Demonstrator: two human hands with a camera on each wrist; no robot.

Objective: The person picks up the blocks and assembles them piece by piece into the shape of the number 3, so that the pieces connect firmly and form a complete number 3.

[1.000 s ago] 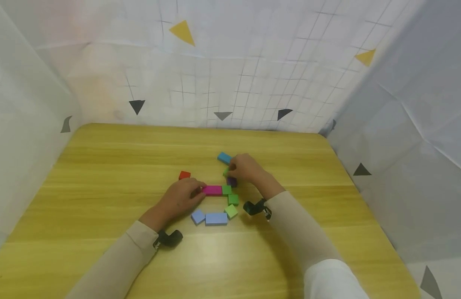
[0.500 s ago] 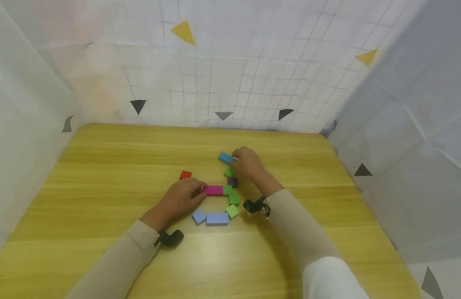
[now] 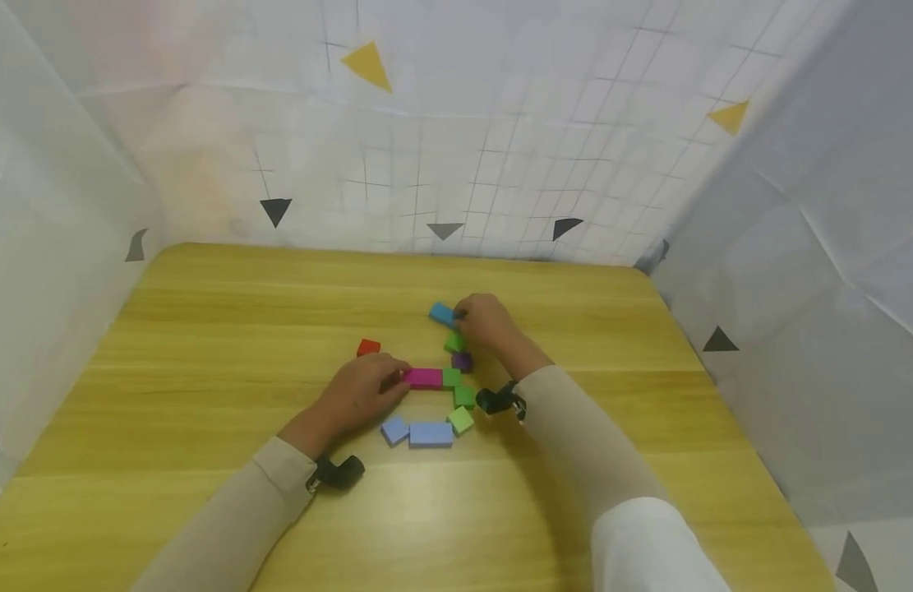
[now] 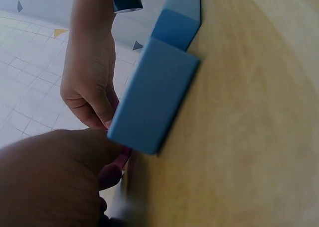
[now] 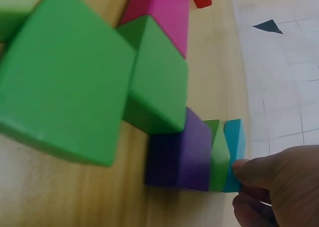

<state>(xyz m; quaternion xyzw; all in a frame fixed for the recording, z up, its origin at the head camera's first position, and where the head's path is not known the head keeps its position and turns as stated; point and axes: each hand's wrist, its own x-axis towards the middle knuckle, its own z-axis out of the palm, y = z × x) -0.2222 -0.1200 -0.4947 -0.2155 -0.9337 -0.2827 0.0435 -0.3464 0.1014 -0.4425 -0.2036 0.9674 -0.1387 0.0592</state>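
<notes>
In the head view my left hand (image 3: 358,393) holds the left end of a magenta block (image 3: 424,378) between thumb and fingers. My right hand (image 3: 489,321) pinches the right end of a blue block (image 3: 442,314), which lies at a slant at the far end of a row of blocks. Toward me from it come a light green block (image 3: 454,342), a purple block (image 3: 462,362) and a green block (image 3: 451,377) against the magenta one. In the right wrist view, my right thumb presses the side of the blue block (image 5: 234,155), right behind the light green one.
Nearer me lie another green block (image 3: 464,397), a tilted yellow-green block (image 3: 460,420), a long periwinkle block (image 3: 431,435) and a small periwinkle block (image 3: 394,431). A red block (image 3: 368,347) sits beyond my left hand. White sheeting (image 3: 456,148) encloses the wooden table (image 3: 227,329).
My right hand has gone from beside the light green block to the blue block's right end, and the blue block has shifted slightly left. My left hand stays on the magenta block.
</notes>
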